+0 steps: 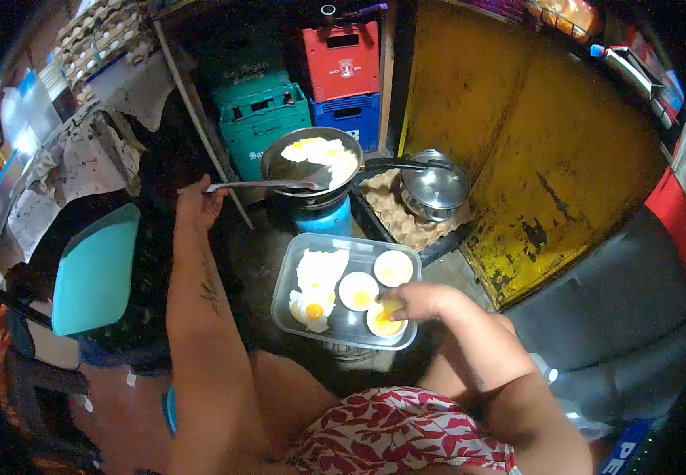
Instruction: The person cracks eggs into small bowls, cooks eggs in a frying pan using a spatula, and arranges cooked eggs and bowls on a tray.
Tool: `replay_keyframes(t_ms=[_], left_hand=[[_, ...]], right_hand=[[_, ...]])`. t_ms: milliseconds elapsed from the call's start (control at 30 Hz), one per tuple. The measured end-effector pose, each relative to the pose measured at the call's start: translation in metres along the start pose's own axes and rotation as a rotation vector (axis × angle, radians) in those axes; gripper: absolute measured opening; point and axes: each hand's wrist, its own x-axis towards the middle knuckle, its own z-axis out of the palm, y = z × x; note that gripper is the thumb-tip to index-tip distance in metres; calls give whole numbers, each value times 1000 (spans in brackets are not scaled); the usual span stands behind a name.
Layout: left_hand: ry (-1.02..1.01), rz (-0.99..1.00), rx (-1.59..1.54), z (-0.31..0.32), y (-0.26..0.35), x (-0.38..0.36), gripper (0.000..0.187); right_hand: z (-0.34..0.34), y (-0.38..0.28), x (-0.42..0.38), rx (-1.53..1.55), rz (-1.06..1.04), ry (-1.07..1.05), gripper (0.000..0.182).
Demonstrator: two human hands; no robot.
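Observation:
My left hand (pixel 200 204) is closed on the handle of a metal spatula (pixel 252 185), whose blade end lies in a black frying pan (pixel 279 170). White and yellow fried egg (pixel 315 150) lies in that pan, which sits on a burner over a blue cylinder (pixel 331 221). Below it is a clear plastic container (pixel 347 324) with fried eggs (pixel 321 273) at its left and three round white cups (pixel 358 291) holding yellow contents at its right. My right hand (pixel 416 302) is at the container's right edge, its fingers pinched on the rim of the lowest cup (pixel 385 319).
A lidded pot (pixel 435 186) stands on an egg tray (pixel 390 204) right of the pan. Green (pixel 267 123), red (pixel 343 59) and blue crates are stacked behind. A yellow panel (pixel 533 150) rises at the right. A turquoise lid (pixel 96 273) is at left.

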Motion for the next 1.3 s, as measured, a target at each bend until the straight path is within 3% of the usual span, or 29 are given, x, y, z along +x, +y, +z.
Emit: replay_keyframes(t_ms=[100,233,367,433,533,600,667,767,967,1300], left_hand=[[-69,28,8,-20,-10,21,20],[47,7,-2,23,0,-21,20],[-11,147,98,48,19,-37,18],[-86,280,329,52,36,-48,22],[-59,344,434,77,56,-76,25],[-78,390,545,97,65,-100,25],[36,540,670,118,69,-129,24],[97,609,742,133,69,-149,23],[-12,638,496,143,43,-170,20],[-120,623,497,142,1,-190,16]], right_hand=[[3,0,-3,28,4,21,60],[13,7,8,-6,12,-47,59],[11,9,5,-33,43,-46,61],[6,0,-1,12,58,-47,61],[24,26,7,14,-77,39,60],[16,18,4,11,-41,15,60],[8,7,0,11,-2,-7,60],[1,-5,-7,22,25,19,60],[2,0,-9,0,-26,31,60],[-1,7,-13,31,-63,40,59]])
